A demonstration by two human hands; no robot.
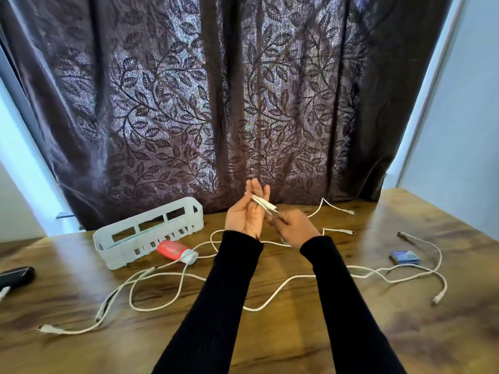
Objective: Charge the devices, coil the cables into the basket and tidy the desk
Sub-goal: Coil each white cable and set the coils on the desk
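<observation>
My left hand [247, 214] is raised over the middle of the desk, palm toward me, with a folded loop of white cable [264, 203] lying across its fingers. Just to its right, my right hand [294, 228] pinches the same cable near its plug end. The white slotted basket [145, 233] lies tilted at the back left with nothing visible inside. Several more white cables sprawl over the desk: one long cable [283, 288] runs across the front, another [429, 245] curls at the right.
A red tube with a white cap [174, 249] lies against the basket. A black device [16, 276] sits at the left edge, a small blue box [405, 257] at the right. A dark leaf-patterned curtain [216, 103] hangs behind the wooden desk [297, 341].
</observation>
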